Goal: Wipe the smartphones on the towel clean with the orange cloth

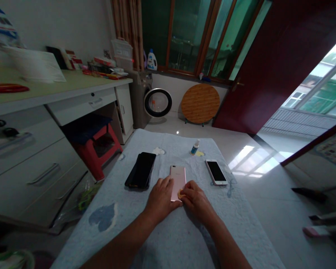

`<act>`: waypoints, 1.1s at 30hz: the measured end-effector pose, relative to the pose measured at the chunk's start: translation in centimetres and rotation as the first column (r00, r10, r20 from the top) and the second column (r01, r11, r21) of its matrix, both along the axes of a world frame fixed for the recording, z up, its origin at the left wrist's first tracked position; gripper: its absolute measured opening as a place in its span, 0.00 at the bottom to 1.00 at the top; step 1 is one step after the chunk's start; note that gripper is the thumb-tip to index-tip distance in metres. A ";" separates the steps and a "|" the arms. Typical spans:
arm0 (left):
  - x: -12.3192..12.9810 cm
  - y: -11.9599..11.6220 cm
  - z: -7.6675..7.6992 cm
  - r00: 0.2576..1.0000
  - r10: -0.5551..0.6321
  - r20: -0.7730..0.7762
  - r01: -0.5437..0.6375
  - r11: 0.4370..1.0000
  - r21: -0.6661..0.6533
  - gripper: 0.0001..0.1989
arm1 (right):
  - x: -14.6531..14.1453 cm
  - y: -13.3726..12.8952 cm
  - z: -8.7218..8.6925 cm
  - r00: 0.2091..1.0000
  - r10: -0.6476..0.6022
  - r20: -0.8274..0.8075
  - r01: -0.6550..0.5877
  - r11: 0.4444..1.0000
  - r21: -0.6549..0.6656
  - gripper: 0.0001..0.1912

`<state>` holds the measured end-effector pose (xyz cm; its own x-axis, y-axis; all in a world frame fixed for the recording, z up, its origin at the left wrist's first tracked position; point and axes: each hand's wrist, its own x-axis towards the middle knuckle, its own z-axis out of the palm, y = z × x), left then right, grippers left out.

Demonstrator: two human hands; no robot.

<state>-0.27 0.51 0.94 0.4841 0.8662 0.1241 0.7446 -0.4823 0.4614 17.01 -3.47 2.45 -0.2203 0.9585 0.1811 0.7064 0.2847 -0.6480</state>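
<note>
A front-loading washing machine (140, 87) with its round door swung out and a folded round wooden table (201, 102) stand at the far end of the room; nearer me, a pale blue cloth (128, 228) with heart shapes covers my work surface. On it, in the middle, the rose-gold smartphone (178, 177) lies flat, back upward, its camera end away from me. My left hand (161, 194) holds it along the left side, fingers over that edge and thumb down by the near end. My right hand (194, 198) pinches a small tan wiping cloth (180, 194) against the near right part of the back. To my left lie overlapping black smartphones (141, 170); to my right, a white smartphone (216, 172) screen up, with a small spray bottle (195, 148) standing beyond, between it and mine.

I'd judge my phone light, stiff and thin, its smooth back likely slick under a fingertip, more so if damp. The screen, underneath, would be the fragile side, so I'd press gently and flat. The long edges seem the best hold: fingers on one, thumb on the other, clear of the camera
</note>
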 end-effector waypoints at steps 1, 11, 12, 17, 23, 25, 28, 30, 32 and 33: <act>0.0 -0.1 0.1 1.000 -0.003 0.001 0.003 1.000 -0.001 0.35 | 0.1 0.2 -0.1 1.000 -0.026 0.007 0.026 1.000 0.008 0.08; -0.2 -0.4 0.8 1.000 -0.025 -0.017 0.024 0.999 -0.040 0.34 | -0.1 5.4 -1.1 0.961 -0.236 0.143 0.230 0.971 0.059 0.13; -0.2 -0.4 0.9 0.999 -0.026 -0.020 0.026 0.999 -0.043 0.35 | -0.2 6.1 -1.2 0.953 -0.261 0.153 0.253 0.965 0.073 0.14; -0.2 -0.5 0.7 0.999 -0.029 -0.018 0.028 0.999 -0.025 0.34 | -0.7 9.2 -1.8 0.916 -0.348 0.202 0.329 0.936 0.122 0.13; -0.3 -0.3 0.7 1.000 -0.026 -0.017 0.026 0.999 -0.034 0.34 | -1.3 11.1 -1.3 0.873 -0.300 0.384 0.267 0.954 0.137 0.15; -0.3 -0.3 0.8 1.000 -0.026 -0.010 0.026 0.999 -0.042 0.34 | -2.0 11.8 -0.9 0.863 -0.245 0.442 0.217 0.970 0.113 0.15; -0.3 -0.3 1.0 1.000 -0.019 0.011 0.020 0.998 -0.059 0.34 | -3.2 12.7 -0.4 0.840 -0.173 0.514 0.167 0.984 0.058 0.15; -0.3 -0.4 1.0 0.999 -0.014 0.030 0.016 0.998 -0.061 0.34 | -3.9 13.1 -0.2 0.828 -0.139 0.543 0.146 0.989 0.031 0.14; -0.4 -0.4 1.0 0.999 -0.010 0.039 0.012 0.998 -0.056 0.34 | -4.1 13.2 -0.1 0.821 -0.118 0.559 0.130 0.991 0.019 0.13; -0.4 -0.5 1.0 0.999 -0.006 0.036 0.008 0.999 -0.054 0.34 | -4.1 13.2 0.0 0.817 -0.114 0.565 0.125 0.992 0.019 0.13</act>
